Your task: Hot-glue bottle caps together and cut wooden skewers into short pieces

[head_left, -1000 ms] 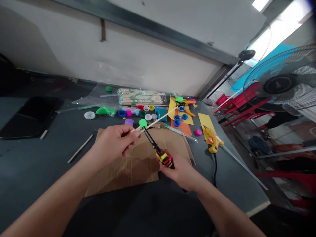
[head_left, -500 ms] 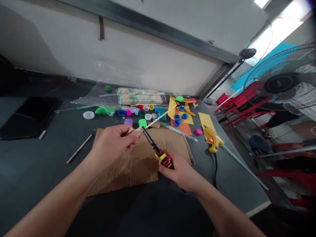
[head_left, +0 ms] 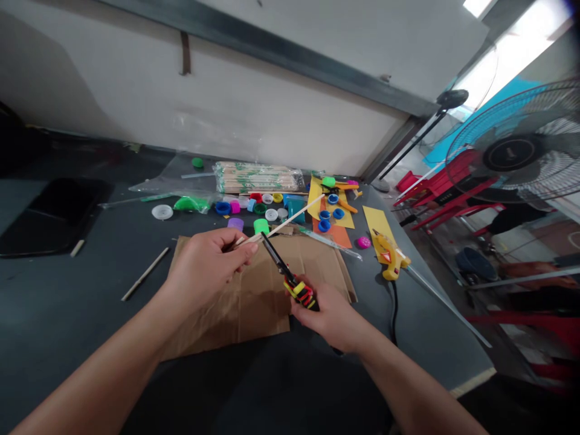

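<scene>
My left hand (head_left: 206, 263) is closed, pinching thin wooden sticks between thumb and fingers. One long wooden stick (head_left: 296, 214) slants up to the right, well past the fingertips; a shorter piece seems to lie beside it. My right hand (head_left: 326, 311) is wrapped round a cutting tool (head_left: 281, 266) with long dark jaws and a yellow, red and black handle. The tip of the tool meets the sticks just beyond my left fingertips; whether its jaws are closed on them I cannot make out. Below both hands lies a brown cardboard sheet (head_left: 254, 308).
Several coloured bottle caps (head_left: 260, 208) lie behind the cardboard, near a plastic-wrapped bundle of wooden sticks (head_left: 258, 178). Orange-handled pliers (head_left: 347, 196) rest on coloured paper. At right is a yellow glue gun (head_left: 392, 260) with its cord; at left, a black phone (head_left: 49, 214) and a loose stick (head_left: 145, 275).
Almost nothing differs. Both hands, the sticks and the cutting tool keep nearly the same position; the view has shifted very slightly.
</scene>
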The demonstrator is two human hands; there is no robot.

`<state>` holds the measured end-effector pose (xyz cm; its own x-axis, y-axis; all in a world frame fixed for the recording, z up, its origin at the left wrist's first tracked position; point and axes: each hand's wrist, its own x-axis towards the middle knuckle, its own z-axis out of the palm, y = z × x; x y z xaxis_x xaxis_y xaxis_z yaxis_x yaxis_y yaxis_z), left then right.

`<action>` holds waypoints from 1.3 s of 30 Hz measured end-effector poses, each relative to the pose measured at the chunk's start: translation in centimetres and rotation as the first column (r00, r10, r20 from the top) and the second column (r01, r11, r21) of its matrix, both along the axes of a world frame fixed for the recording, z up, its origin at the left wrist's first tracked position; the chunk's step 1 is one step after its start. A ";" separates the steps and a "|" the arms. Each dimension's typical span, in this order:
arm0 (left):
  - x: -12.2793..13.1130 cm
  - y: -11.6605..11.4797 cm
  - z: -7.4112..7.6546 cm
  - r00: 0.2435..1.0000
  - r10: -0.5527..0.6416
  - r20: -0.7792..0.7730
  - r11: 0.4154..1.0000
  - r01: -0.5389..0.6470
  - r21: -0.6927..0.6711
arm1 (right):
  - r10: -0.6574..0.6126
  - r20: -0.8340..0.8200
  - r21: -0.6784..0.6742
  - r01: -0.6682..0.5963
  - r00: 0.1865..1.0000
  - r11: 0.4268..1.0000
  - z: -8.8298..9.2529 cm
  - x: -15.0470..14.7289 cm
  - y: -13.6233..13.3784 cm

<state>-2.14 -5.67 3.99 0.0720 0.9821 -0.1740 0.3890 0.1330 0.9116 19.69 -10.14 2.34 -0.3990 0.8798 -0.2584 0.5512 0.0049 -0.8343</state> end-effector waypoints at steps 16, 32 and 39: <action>-2.5 1.5 -2.1 0.797 -0.055 -0.602 0.929 0.261 0.262 | -0.035 0.025 -0.018 0.036 0.999 0.999 -0.3 0.3 0.0; -0.1 -0.5 -0.4 0.863 -0.106 -0.494 0.944 0.244 0.224 | -0.008 -0.028 0.022 0.009 1.000 1.000 0.1 -0.1 -0.1; -0.1 -0.4 -0.4 0.879 -0.112 -0.463 0.948 0.234 0.216 | -0.016 -0.038 -0.013 0.015 0.999 1.000 0.1 -0.1 -0.1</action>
<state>-2.23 -6.11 3.62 0.2209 0.9749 0.0291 0.7515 -0.1892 0.6320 19.56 -10.21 2.48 -0.3951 0.8826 -0.2548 0.5193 -0.0141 -0.8544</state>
